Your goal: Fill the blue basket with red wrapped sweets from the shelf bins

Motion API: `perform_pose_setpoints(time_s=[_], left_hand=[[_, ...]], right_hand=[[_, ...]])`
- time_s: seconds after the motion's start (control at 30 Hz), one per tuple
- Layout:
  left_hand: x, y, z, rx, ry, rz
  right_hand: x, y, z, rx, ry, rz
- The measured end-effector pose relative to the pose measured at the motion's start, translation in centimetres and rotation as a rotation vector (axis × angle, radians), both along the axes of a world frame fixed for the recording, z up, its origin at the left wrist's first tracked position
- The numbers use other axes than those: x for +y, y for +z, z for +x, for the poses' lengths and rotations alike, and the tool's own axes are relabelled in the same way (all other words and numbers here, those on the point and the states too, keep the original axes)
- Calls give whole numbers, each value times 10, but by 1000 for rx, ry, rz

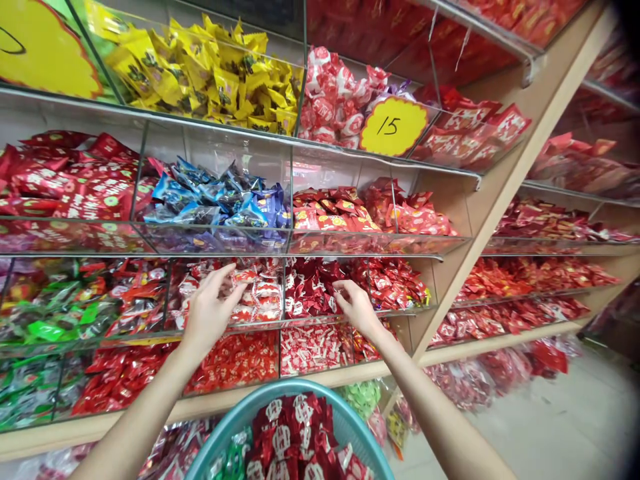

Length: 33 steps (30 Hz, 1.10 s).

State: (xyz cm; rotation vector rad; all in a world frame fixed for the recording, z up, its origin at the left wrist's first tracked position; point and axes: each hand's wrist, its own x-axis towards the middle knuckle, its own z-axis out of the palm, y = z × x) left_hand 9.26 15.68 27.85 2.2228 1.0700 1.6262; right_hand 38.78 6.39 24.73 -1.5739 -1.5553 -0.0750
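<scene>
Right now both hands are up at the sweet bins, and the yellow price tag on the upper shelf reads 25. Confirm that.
Not quite. The head view shows the yellow price tag reads 15, not 25. The rest holds: the left hand and the right hand are both up at the sweet bins, above the teal basket.

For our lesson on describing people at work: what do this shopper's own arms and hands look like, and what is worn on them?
Both arms are bare to the frame's edge, with no sleeves showing. The left hand and right hand wear no gloves, rings, watch or bracelet that can be seen.
</scene>
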Motion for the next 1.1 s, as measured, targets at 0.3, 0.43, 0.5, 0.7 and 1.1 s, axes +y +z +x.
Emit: perform_pose_setpoints(time_s=[0.3,0.43,0.5,0.7,1.1], left_hand=[[9,-5,1,309,285,197],[7,-7,-1,302,283,202],[1,-6,-1,288,288,211],[-33,-11,-7,169,282,227],[-94,-69,4,106,75,249]], right_hand=[[20,-2,-7,-171,-104,-264],[21,0,-7,-173,-91,-319],[23,1,-6,-179,-92,-317],[23,1,3,18,15,-289],[-13,21,2,294,19,136]])
